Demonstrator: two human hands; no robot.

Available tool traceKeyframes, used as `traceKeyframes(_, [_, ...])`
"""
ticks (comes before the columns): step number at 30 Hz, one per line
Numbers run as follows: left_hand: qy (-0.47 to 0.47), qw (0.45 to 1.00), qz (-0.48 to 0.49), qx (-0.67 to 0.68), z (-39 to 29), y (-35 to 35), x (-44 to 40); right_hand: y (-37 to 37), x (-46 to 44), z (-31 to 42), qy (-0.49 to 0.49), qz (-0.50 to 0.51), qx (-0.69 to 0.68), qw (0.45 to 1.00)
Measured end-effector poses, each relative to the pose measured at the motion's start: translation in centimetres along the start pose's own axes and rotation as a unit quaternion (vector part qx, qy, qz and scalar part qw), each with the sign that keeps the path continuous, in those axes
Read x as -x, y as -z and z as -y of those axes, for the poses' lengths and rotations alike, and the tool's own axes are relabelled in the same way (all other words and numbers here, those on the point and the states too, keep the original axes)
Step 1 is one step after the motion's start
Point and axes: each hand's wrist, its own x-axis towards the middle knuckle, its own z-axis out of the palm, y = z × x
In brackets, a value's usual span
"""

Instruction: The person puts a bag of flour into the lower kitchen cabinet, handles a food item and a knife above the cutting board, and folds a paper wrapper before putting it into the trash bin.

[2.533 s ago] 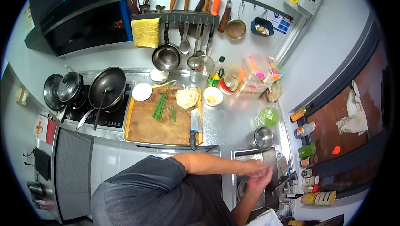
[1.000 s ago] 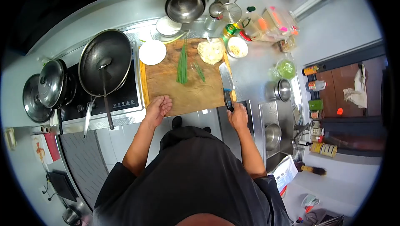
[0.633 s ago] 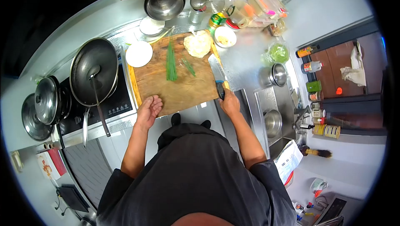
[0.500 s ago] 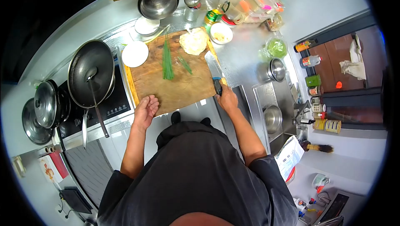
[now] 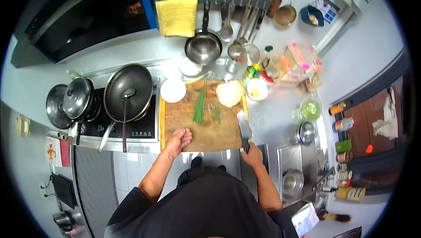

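Observation:
My right hand [image 5: 253, 153] is closed on the black handle of a knife [image 5: 244, 125], whose blade lies along the right edge of the wooden cutting board [image 5: 184, 116]. Over the board's front left edge is my left hand [image 5: 180, 141], palm up with the fingers curled loosely apart and nothing in it. Long green stalks [image 5: 199, 110] lie mid-board, with a few short cut pieces [image 5: 215, 113] beside them. A pale heap of food [image 5: 229, 93] sits at the back right of the board. The white plate [image 5: 173, 90] overlaps its back left corner.
Left of the board, a wok [image 5: 128, 93] with a ladle and a lidded pot [image 5: 76, 99] stand on the stove. A white bowl [image 5: 257, 89] is behind right. Farther right are a metal bowl [image 5: 306, 132] and the sink [image 5: 290, 159] with a pan [image 5: 292, 182].
Both hands have come from over the sink to the board. The right hand has taken hold of the knife. Lately the view has tilted up, and the hands have hardly moved relative to the board.

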Motion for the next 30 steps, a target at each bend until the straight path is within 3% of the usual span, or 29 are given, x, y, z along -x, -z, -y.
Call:
traceKeyframes(2, [-0.008,1.000,0.003,0.007,-0.4,-1.4,0.2,0.4,0.0,-1.0,0.003,0.000,-0.005,1.000])
traceKeyframes(4, [-0.027,1.000,0.002,0.006,-1.0,-2.6,0.1,0.2,-0.2,-2.5,-0.066,0.017,-0.014,0.998])
traceKeyframes(10, [-0.106,0.994,0.000,-0.012,-6.1,-6.5,-0.7,1.8,1.4,-4.8,-0.057,-0.029,-0.059,0.996])
traceKeyframes(14, [-0.218,0.971,-0.002,-0.101,-11.8,-7.1,-3.7,3.1,2.8,-5.3,-0.039,-0.072,-0.086,0.993])
traceKeyframes(18, [-0.352,0.919,-0.099,-0.147,-21.3,-10.7,-6.3,3.2,3.5,-6.8,0.003,-0.109,-0.104,0.989])
traceKeyframes(20, [-0.416,0.864,-0.179,-0.219,-26.4,-12.7,-7.3,4.0,4.2,-6.4,-0.006,-0.107,-0.099,0.989])
traceKeyframes(22, [-0.506,0.811,-0.180,-0.232,-30.7,-13.1,-10.4,4.3,4.4,-5.9,-0.016,-0.111,-0.096,0.989])
traceKeyframes(26, [-0.487,0.839,-0.148,-0.192,-35.3,-14.8,-11.7,4.3,5.3,-4.5,-0.024,-0.151,-0.095,0.984])
traceKeyframes(28, [-0.458,0.875,-0.035,-0.152,-36.2,-14.4,-12.5,5.0,5.4,-3.0,-0.030,-0.165,-0.094,0.981])
traceKeyframes(30, [-0.454,0.879,-0.015,-0.146,-36.4,-14.1,-13.1,5.9,5.6,-0.8,-0.010,-0.180,-0.102,0.978])
